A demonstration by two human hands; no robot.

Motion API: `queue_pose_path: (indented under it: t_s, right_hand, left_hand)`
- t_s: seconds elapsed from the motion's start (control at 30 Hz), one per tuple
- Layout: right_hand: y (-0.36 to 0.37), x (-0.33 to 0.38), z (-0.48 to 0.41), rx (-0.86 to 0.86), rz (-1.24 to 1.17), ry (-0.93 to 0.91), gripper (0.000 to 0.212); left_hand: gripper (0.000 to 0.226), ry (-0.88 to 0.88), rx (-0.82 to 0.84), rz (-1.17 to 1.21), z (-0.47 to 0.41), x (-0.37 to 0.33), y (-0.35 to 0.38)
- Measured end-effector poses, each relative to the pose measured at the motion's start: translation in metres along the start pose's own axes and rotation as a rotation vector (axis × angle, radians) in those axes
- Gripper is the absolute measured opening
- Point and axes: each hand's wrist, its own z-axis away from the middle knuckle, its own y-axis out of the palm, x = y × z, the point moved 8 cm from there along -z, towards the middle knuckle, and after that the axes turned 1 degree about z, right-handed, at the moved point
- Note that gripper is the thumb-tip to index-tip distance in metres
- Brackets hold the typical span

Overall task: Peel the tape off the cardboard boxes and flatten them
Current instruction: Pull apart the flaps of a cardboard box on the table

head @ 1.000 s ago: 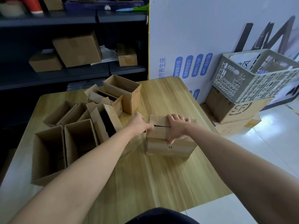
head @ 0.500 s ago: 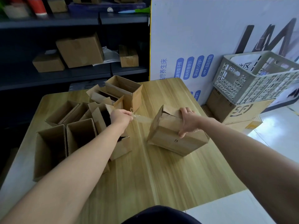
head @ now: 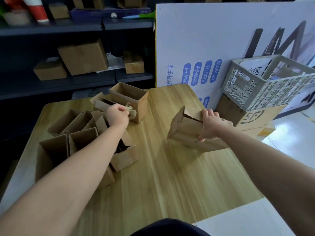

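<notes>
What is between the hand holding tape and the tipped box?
Just bare wooden table, between the left hand pinching tape and the box, in the head view.

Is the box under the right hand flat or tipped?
Tipped: the box leans at an angle on the table, gripped by the right hand.

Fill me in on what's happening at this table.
A person is stripping tape from cardboard boxes. The left hand pinches a crumpled strip of tape, held clear above the cluster of open boxes on the left of the wooden table. The right hand grips a tilted box at the table's right side, and its top flaps are parted. None of the boxes looks flattened yet.
</notes>
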Motion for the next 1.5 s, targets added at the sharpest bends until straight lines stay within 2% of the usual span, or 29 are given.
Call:
queue_pose_path:
  t_s: [0.17,0.27,0.57,0.8,0.93,1.1,1.23,1.37,1.5]
  right_hand:
    - [-0.002,0.029,-0.007,-0.094,0.033,-0.044,0.116]
    - [0.0,0.029,-0.008,-0.109,0.034,-0.037,0.116]
    - [0.009,0.022,-0.006,-0.104,0.052,-0.083,0.113]
    - [0.017,0.022,-0.003,-0.114,0.085,-0.153,0.116]
    - [0.019,0.027,-0.005,-0.14,0.104,-0.2,0.115]
    - [0.023,0.036,-0.007,-0.155,0.126,-0.257,0.118]
    - [0.029,0.049,-0.006,-0.126,0.167,-0.322,0.116]
    - [0.033,0.06,-0.005,-0.112,0.191,-0.346,0.117]
    - [0.031,0.061,-0.005,-0.097,0.196,-0.34,0.115]
  left_hand:
    - [0.006,0.26,0.191,-0.181,0.031,-0.021,0.05]
    - [0.011,0.347,0.363,-0.286,0.052,-0.013,0.076]
    - [0.02,0.214,0.664,-0.44,0.104,0.054,0.142]
    - [0.039,0.135,0.859,-0.611,0.137,0.104,0.169]
    - [0.035,0.076,0.865,-0.633,0.141,0.125,0.173]
    - [0.02,-0.002,0.75,-0.557,0.128,0.136,0.166]
    - [0.048,-0.041,0.658,-0.498,0.13,0.142,0.16]
    - [0.022,0.006,0.713,-0.581,0.131,0.144,0.16]
    - [0.03,-0.005,0.834,-0.602,0.135,0.139,0.157]
